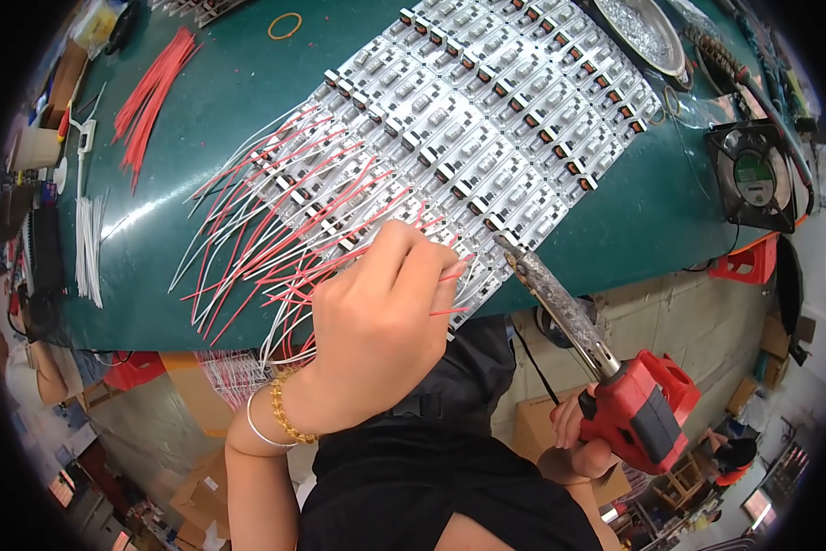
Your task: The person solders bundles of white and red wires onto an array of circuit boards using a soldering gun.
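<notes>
My left hand (pixel 381 321) is closed on several thin red wires (pixel 449 275) at the near edge of a silver panel of small circuit boards (pixel 486 119), which lies on a green table (pixel 211 110). Red and white wires (pixel 257 220) fan out from the panel's left side. My right hand (pixel 578 436) grips a red soldering gun (pixel 638 413). Its crusted metal barrel (pixel 555 298) points up to the panel's near edge, just right of my left hand's fingers.
Loose red wires (pixel 151 92) and a bundle of white wires (pixel 89 243) lie at the table's left. A round metal dish (pixel 647 32) and a small fan (pixel 752 174) sit at the right. A rubber band (pixel 284 25) lies at the far edge. Cardboard boxes (pixel 202 487) stand below.
</notes>
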Motion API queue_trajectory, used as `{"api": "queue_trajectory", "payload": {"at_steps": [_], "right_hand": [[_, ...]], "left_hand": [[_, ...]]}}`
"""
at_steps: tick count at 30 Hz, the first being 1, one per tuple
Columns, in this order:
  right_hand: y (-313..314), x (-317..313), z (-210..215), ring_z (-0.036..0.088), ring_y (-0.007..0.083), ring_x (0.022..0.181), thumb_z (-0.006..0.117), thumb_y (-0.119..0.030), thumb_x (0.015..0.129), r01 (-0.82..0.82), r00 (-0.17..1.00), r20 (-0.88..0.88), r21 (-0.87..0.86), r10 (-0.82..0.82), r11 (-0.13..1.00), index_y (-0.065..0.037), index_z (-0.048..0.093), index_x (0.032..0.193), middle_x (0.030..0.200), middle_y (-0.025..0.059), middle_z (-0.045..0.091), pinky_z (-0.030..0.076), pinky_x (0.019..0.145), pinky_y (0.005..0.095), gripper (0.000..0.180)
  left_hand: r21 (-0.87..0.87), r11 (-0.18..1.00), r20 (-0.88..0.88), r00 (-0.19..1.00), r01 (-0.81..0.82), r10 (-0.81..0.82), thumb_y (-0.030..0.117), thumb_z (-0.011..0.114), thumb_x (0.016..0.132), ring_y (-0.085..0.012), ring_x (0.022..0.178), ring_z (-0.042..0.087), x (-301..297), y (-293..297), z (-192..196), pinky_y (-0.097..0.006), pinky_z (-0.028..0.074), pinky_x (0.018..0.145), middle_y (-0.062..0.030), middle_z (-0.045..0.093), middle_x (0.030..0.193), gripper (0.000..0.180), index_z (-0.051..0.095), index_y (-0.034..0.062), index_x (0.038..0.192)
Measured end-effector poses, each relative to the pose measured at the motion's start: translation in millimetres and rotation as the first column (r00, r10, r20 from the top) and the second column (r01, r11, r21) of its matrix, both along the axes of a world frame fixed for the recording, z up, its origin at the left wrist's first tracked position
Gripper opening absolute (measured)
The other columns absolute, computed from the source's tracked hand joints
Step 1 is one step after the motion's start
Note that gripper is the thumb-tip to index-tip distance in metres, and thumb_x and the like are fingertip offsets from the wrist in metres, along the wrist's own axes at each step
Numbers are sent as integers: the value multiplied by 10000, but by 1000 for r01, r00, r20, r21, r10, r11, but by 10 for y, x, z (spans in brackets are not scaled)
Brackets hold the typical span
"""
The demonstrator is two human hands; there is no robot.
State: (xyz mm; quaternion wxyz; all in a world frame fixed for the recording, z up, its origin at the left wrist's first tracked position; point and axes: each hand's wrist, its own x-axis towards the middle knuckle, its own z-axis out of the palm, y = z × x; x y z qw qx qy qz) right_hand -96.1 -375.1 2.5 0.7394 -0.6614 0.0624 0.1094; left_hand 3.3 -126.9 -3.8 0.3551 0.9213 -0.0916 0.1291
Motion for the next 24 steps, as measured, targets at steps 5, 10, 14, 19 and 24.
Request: {"api": "queue_trajectory", "payload": {"at_steps": [5, 10, 14, 19, 24], "right_hand": [[-82, -17, -47, 551, 146, 504, 810, -614, 707, 0, 999, -38, -8, 0, 1000, -107, 540, 544, 533, -16, 532, 396, 474, 281, 597], [-125, -156, -14, 528, 156, 475, 733, -712, 695, -57, 990, -137, -547, -22, 835, -166, 519, 507, 518, -32, 505, 377, 462, 294, 616], [-214, -194, -95, 523, 168, 463, 667, -761, 679, -42, 998, 16, -546, 60, 837, -176, 506, 494, 504, -33, 493, 376, 460, 303, 634], [-160, -166, -62, 516, 178, 449, 619, -828, 652, -23, 999, 12, -565, 36, 825, -175, 498, 494, 489, -32, 482, 372, 455, 304, 682], [-170, -179, -147, 514, 189, 449, 645, -783, 679, -76, 997, -69, -599, 43, 797, -178, 510, 508, 498, -30, 487, 380, 458, 311, 643]], "left_hand": [[57, 998, 47, 999, -22, 19, 52, 722, 786, -198, 528, 565, -7, -18, -20, -322, 423, 461, -49, 517, 766, 122, 603, 59, 814], [68, 997, 77, 997, -23, 18, 61, 727, 787, -192, 521, 559, -8, -22, -27, -319, 417, 454, -47, 516, 761, 129, 602, 57, 821], [78, 997, 74, 997, -9, 3, 75, 735, 790, -190, 520, 558, -7, -23, -41, -317, 411, 449, -46, 519, 762, 136, 603, 56, 819], [76, 997, 81, 997, -16, 9, 82, 740, 793, -192, 520, 556, -4, -15, -42, -318, 411, 448, -44, 521, 754, 133, 611, 56, 814], [42, 999, 86, 996, -19, 16, 76, 742, 790, -190, 522, 558, -11, -22, -58, -317, 413, 453, -41, 527, 748, 126, 619, 61, 811]]}}
